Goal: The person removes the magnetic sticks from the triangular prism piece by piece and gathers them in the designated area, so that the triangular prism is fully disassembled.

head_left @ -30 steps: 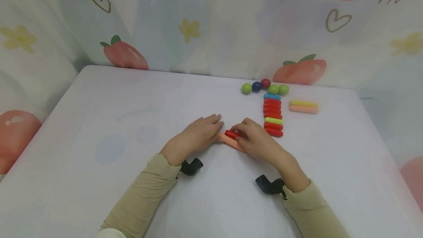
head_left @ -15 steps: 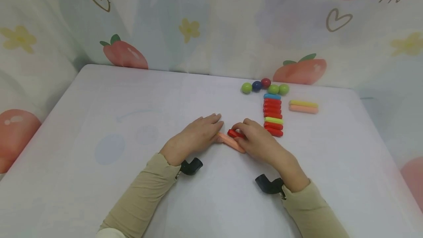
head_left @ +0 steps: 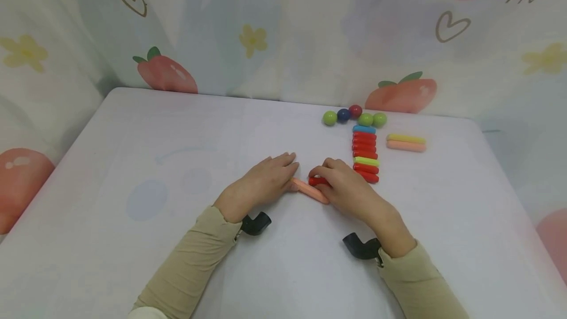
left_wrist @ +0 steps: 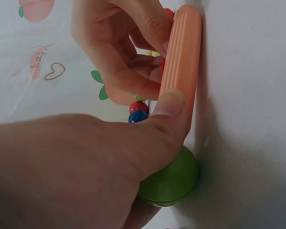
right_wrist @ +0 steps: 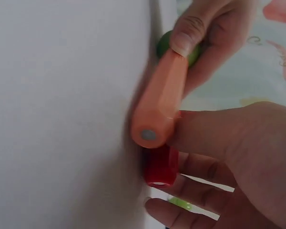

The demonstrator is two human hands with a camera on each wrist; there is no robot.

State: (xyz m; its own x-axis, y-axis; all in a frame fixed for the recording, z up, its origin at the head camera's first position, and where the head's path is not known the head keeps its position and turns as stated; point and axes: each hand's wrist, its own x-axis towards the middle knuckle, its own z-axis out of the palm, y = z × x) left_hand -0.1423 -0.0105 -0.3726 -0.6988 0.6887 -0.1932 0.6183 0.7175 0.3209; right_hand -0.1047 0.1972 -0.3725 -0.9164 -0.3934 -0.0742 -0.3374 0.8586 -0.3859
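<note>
My left hand pinches one end of an orange magnetic stick, thumb on its ribbed side in the left wrist view. A green ball sits at that same end, partly covered by the hand. My right hand holds a red magnetic stick, whose right part is hidden by the fingers. In the right wrist view, the right thumb touches the orange stick near its free end, which shows a grey metal tip. There the red stick lies beside the orange one.
Right of the hands runs a column of red sticks with a lime one and a blue one among them. Several balls line the table's back edge. A yellow stick and another orange stick lie further right.
The red stick has slid slightly right under my right hand and turned a little, opening a gap from the orange stick. My left hand stays in place.
</note>
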